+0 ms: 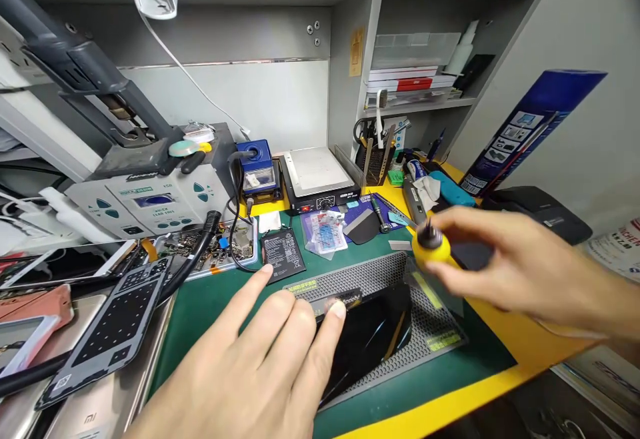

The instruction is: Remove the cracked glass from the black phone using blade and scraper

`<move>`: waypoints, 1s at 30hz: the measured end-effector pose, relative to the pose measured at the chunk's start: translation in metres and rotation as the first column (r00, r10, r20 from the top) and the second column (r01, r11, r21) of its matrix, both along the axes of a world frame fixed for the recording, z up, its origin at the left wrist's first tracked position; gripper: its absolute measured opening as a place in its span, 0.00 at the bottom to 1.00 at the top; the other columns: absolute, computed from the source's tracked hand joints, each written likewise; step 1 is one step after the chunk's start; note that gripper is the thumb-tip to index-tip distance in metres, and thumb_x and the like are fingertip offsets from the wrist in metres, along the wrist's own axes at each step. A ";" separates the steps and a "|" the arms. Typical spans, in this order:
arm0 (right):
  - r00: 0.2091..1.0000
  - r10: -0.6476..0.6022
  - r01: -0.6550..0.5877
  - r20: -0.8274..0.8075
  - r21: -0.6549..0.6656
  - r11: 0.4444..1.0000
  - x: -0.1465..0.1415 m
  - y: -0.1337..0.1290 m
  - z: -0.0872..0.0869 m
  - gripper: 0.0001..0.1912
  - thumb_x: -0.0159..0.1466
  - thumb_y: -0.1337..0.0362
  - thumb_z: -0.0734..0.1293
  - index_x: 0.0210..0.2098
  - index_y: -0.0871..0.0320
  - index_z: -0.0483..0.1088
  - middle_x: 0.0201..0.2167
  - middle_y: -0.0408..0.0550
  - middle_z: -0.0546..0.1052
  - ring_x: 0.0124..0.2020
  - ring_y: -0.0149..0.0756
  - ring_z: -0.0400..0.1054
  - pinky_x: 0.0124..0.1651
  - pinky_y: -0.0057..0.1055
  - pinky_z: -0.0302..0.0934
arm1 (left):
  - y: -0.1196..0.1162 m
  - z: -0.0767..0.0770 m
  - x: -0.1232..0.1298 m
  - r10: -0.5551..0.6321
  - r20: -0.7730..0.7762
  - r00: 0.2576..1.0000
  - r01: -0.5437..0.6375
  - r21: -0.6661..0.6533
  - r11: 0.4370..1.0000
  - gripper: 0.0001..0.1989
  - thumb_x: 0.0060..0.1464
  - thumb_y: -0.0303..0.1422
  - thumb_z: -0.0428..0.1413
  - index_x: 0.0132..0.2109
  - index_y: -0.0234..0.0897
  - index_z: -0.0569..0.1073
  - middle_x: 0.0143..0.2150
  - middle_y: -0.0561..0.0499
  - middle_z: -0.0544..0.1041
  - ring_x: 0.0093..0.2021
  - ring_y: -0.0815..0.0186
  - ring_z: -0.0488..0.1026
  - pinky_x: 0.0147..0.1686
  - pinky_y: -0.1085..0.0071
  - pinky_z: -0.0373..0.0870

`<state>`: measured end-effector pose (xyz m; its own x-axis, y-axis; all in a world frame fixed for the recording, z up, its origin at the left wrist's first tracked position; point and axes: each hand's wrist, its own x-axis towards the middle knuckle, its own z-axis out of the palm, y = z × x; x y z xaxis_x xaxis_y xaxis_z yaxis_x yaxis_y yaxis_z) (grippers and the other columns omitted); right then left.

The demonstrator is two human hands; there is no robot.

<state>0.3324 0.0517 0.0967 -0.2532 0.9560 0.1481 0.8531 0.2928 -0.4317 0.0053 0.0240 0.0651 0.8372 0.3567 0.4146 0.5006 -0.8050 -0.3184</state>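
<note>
The person's left hand (pixel 265 359), knuckles bent and outer finger extended, lies against the glossy black phone-like slab (pixel 370 339); whether it grips it cannot be told. The slab is over the grey perforated rubbery mat (pixel 435 322), in front of the person. To the right, the right hand (pixel 480 259) pinches a yellow, rounded tool with a dark pointed end (pixel 431 250), raised above the bench. Beyond the left fingers lies a flat black rectangular battery (pixel 283 256); farther back stand a black-and-silver heating plate (pixel 320 172) and a blue boxy soldering station (pixel 257 167).
</note>
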 end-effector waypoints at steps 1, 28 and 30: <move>0.993 0.098 -0.100 0.065 0.036 0.994 -0.003 -0.014 0.000 0.13 0.61 0.58 0.69 0.45 0.50 0.71 0.37 0.45 0.79 0.32 0.40 0.74 0.33 0.35 0.66 | 0.001 0.000 0.000 -0.001 -0.012 1.000 0.001 -0.003 1.000 0.25 0.55 0.32 0.54 0.60 0.31 0.69 0.46 0.43 0.76 0.50 0.50 0.69 0.62 0.48 0.57; 0.840 0.198 -0.407 0.504 0.346 0.845 -0.026 -0.038 0.024 0.18 0.54 0.69 0.64 0.44 0.49 0.72 0.26 0.42 0.71 0.20 0.36 0.62 0.21 0.37 0.47 | 0.005 0.002 0.010 -0.039 0.049 0.998 0.033 0.121 0.992 0.20 0.59 0.25 0.48 0.57 0.31 0.70 0.42 0.44 0.74 0.45 0.54 0.68 0.62 0.50 0.58; 0.837 0.201 -0.406 0.509 0.331 0.852 -0.026 -0.037 0.026 0.16 0.54 0.70 0.64 0.40 0.49 0.73 0.24 0.42 0.70 0.20 0.36 0.61 0.21 0.37 0.47 | 0.005 0.004 0.011 -0.038 0.044 0.998 0.033 0.097 0.995 0.19 0.59 0.26 0.47 0.56 0.30 0.70 0.42 0.44 0.74 0.45 0.54 0.68 0.62 0.50 0.58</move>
